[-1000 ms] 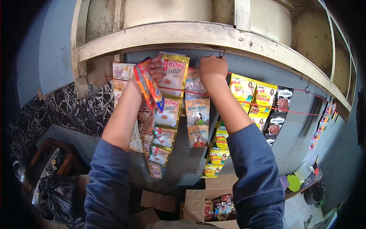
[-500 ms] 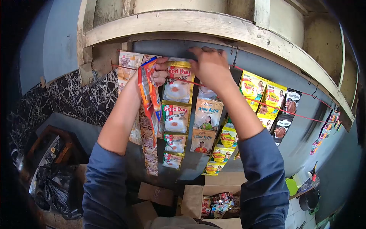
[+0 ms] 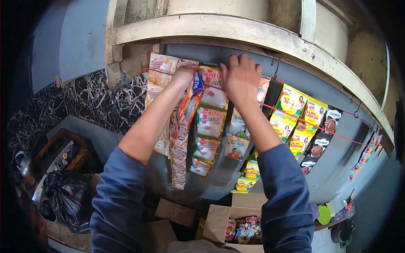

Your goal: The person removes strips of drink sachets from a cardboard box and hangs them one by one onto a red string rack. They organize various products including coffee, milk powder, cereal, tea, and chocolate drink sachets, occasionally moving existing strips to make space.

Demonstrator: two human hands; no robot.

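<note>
Both arms reach up to a row of sachet strips hung under a wooden shelf (image 3: 236, 31). The left hand (image 3: 185, 74) is closed on the top of an orange sachet strip (image 3: 188, 103) and holds it against the wall, just beside the Good Day strip (image 3: 209, 122). The orange strip hangs from the fist, twisted so that its edge faces the camera. The right hand (image 3: 242, 80) lies with its fingers (image 3: 246, 63) stretched upward and spread, flat against the top of the Good Day strip where the red string (image 3: 295, 114) runs. It seems to press rather than grip, though the thumb side is hidden.

A White Koffie strip (image 3: 237, 137) hangs just right of the Good Day strip, partly behind the right forearm. Further right along the string come yellow Dancow sachets (image 3: 292, 101) and dark chocolate sachets (image 3: 327, 124). Left of the left hand hangs a pale latte strip (image 3: 162, 67), next to a marbled wall (image 3: 97, 101). Below, between the blue sleeves, an open cardboard box (image 3: 217, 223) holds more sachets. A black plastic bag (image 3: 63, 198) sits lower left.
</note>
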